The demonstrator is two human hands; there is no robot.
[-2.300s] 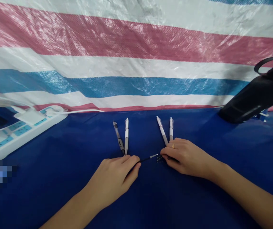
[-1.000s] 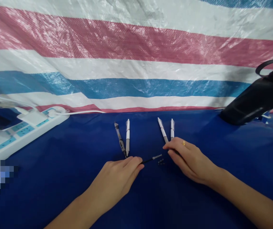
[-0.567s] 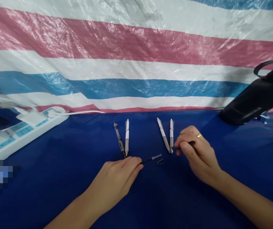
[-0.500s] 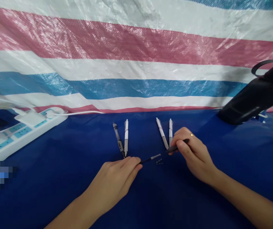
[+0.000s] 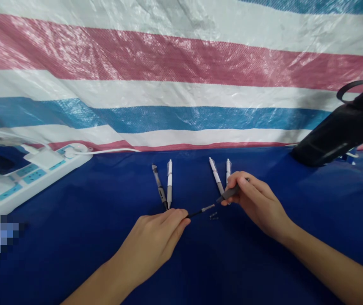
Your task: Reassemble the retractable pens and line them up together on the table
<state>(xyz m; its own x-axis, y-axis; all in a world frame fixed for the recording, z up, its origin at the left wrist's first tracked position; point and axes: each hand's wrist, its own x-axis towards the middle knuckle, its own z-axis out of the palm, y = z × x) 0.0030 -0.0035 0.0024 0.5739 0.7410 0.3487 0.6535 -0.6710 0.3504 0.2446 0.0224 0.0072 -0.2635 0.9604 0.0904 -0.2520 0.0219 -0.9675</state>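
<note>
Two dark bits near the right hand, indistinct

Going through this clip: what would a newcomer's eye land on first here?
The red, white and blue striped tarpaulin fills the top of the view. Below it, on the dark blue cover, the left hand pinches a thin black pen refill, and the right hand holds a dark pen barrel, near four pens lying farther forward.
</note>
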